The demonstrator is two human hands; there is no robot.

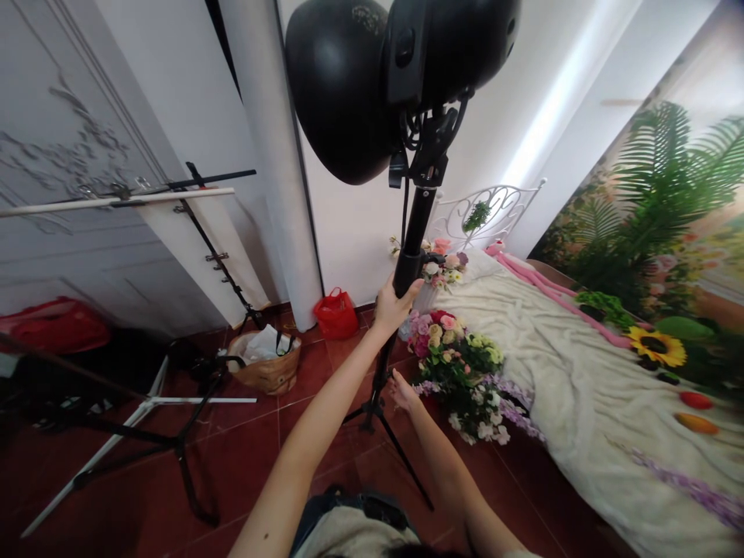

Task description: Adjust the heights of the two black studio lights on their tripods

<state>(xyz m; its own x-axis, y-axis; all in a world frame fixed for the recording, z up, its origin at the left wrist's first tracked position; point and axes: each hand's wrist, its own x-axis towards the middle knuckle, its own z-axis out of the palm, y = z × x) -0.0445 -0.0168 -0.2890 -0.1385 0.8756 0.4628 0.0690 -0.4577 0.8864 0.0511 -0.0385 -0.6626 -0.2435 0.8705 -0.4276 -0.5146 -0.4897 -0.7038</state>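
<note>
In front of me stands a black light stand point(417, 225) on spread tripod legs, with a black studio light point(342, 85) mounted at its top. My left hand point(392, 310) is wrapped round the upper part of the pole, just under a thick black collar. Lower down, my right hand point(404, 391) has its fingertips at a knob or clamp on the pole above the legs. That small part is mostly hidden by the fingers. A cable point(405, 205) hangs beside the pole below the light.
Artificial flowers point(459, 356) stand close at the right, beside a bed with a cream blanket point(558, 372). Left are a wicker basket point(273, 364), a red bag point(335, 314), a backdrop stand point(215, 256) and tripod legs point(180, 442) across the tiled floor.
</note>
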